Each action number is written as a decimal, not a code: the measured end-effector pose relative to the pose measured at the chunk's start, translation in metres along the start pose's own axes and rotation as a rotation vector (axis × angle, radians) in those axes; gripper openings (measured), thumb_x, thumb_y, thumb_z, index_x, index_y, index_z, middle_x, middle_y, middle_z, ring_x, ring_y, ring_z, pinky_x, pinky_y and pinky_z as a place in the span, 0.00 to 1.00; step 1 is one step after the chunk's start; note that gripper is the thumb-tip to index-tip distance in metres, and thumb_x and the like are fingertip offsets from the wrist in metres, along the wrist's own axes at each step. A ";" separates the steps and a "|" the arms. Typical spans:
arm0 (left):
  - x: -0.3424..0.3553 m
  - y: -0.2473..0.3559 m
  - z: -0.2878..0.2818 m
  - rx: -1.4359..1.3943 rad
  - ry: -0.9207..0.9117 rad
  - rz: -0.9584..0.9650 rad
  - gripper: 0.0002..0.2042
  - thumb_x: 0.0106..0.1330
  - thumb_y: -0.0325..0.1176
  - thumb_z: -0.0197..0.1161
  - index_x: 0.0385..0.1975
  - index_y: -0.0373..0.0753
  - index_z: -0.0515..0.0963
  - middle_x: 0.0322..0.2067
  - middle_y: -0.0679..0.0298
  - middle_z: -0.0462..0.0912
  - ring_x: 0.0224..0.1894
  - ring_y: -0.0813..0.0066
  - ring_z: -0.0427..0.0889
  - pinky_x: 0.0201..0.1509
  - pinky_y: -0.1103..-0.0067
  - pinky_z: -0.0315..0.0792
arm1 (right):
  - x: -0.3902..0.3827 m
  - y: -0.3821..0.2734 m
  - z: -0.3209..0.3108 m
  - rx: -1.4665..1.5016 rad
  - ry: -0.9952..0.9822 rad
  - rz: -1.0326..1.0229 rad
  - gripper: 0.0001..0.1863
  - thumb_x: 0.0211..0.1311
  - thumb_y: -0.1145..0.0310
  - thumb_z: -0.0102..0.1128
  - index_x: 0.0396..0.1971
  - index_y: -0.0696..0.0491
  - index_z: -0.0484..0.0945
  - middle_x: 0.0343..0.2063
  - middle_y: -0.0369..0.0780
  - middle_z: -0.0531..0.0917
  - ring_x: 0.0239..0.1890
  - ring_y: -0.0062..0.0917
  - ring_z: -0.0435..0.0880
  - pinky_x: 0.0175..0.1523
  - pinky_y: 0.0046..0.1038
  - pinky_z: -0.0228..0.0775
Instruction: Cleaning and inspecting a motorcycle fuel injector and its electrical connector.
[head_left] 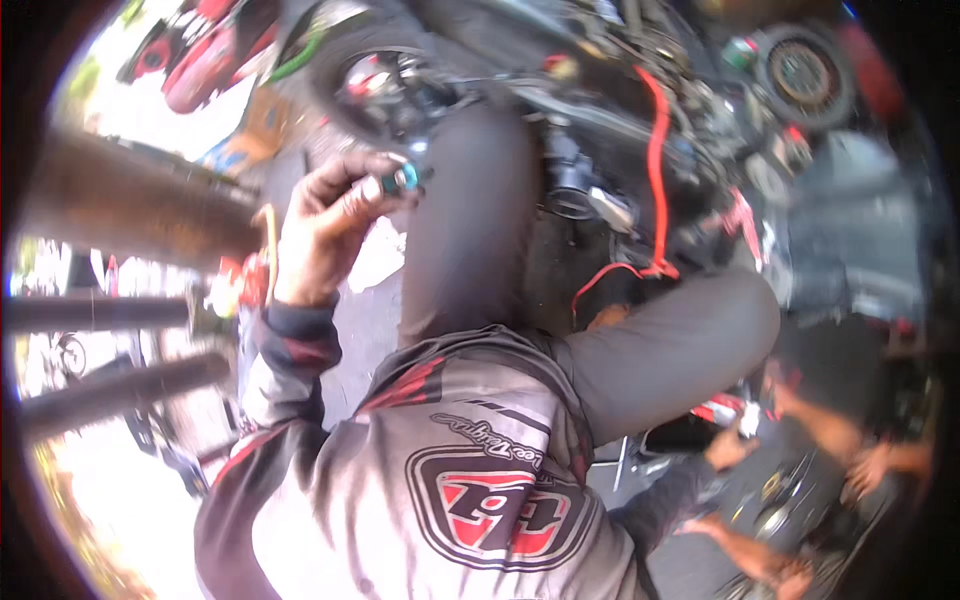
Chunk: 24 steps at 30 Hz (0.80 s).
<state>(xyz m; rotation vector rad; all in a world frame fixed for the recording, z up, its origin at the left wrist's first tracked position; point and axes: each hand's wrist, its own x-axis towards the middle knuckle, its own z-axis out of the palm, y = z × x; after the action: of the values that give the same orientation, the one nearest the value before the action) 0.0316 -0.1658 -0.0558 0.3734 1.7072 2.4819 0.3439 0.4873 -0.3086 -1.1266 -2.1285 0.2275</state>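
My left hand (335,215) is raised beside my left knee, in front of a wheel. Its thumb and fingers pinch a small cylindrical piece with a teal end (406,178); blur hides its exact kind. Off to the lower right, my right hand (728,452) comes out of a dark sleeve. It is next to a small white thing (749,420), and its fingers are too smeared to read. Before my legs lies dark motorcycle bodywork with a wheel (350,100). A red strap (659,160) hangs down across the machinery.
Thick rusty pipes (140,200) jut in from the left. A detached spoked wheel (800,75) lies at the far right, above a grey sheet-like surface (850,220). Close to my right arm are other people's bare arms and hands (880,470). Red vehicle parts (215,70) show far left.
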 end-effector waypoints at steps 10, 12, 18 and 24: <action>-0.045 0.023 -0.128 -0.067 0.639 0.187 0.16 0.72 0.24 0.55 0.55 0.21 0.71 0.51 0.47 0.80 0.54 0.58 0.81 0.64 0.70 0.74 | 0.071 -0.362 -0.140 1.186 0.108 -0.642 0.26 0.66 0.60 0.64 0.53 0.65 0.72 0.48 0.49 0.78 0.50 0.35 0.79 0.56 0.33 0.72; -0.059 0.023 -0.139 -0.024 0.643 0.202 0.15 0.71 0.25 0.57 0.54 0.23 0.74 0.50 0.48 0.81 0.53 0.59 0.82 0.63 0.70 0.75 | 0.044 -0.421 -0.132 1.244 -0.035 -0.750 0.27 0.65 0.60 0.65 0.54 0.65 0.71 0.49 0.49 0.77 0.51 0.35 0.78 0.57 0.33 0.71; -0.103 0.004 -0.156 -0.097 0.789 0.258 0.15 0.70 0.26 0.61 0.52 0.25 0.75 0.48 0.52 0.83 0.50 0.63 0.83 0.59 0.72 0.78 | -0.024 -0.547 -0.123 1.385 -0.315 -0.951 0.32 0.62 0.60 0.67 0.59 0.64 0.67 0.52 0.49 0.76 0.54 0.36 0.77 0.60 0.34 0.68; -0.117 0.000 -0.167 -0.036 0.849 0.289 0.11 0.69 0.25 0.62 0.48 0.27 0.77 0.45 0.56 0.83 0.46 0.67 0.84 0.55 0.72 0.80 | -0.098 -0.597 -0.089 1.427 -0.495 -1.138 0.38 0.60 0.60 0.69 0.63 0.63 0.63 0.55 0.48 0.74 0.57 0.36 0.75 0.62 0.35 0.64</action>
<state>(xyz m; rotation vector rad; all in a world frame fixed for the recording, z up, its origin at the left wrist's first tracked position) 0.1008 -0.3434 -0.1292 -0.5743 1.9433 3.1428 0.0479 0.0354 -0.0223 0.9920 -1.8612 1.2357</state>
